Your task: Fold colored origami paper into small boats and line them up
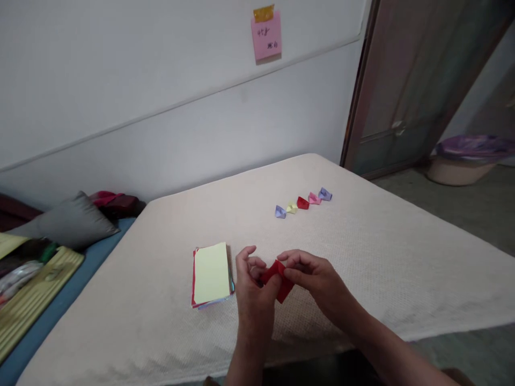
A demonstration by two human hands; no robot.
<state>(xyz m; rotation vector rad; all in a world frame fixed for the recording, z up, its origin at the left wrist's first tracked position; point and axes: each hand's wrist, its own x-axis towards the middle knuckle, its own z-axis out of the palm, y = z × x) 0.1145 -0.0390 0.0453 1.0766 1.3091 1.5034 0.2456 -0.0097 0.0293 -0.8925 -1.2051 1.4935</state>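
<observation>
While your left hand (251, 284) and right hand (314, 276) pinch red paper (278, 280), fingers curl narrow, both holding it. Paper sits above near part of white cover (374, 268), just right of paper stack (211, 274). Five small folded papers (303, 201) line up far.

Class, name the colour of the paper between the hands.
Red folded paper, best seen in the head view.

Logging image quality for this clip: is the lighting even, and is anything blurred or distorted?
Head view: soft, fairly dim light without hard glare; the left hand and right hand around the red folded paper look slightly soft; the pale textured cover shows only faint shadows; the wall lines slant, suggesting wide-angle distortion; the pink sticky note casts a small shadow.
</observation>
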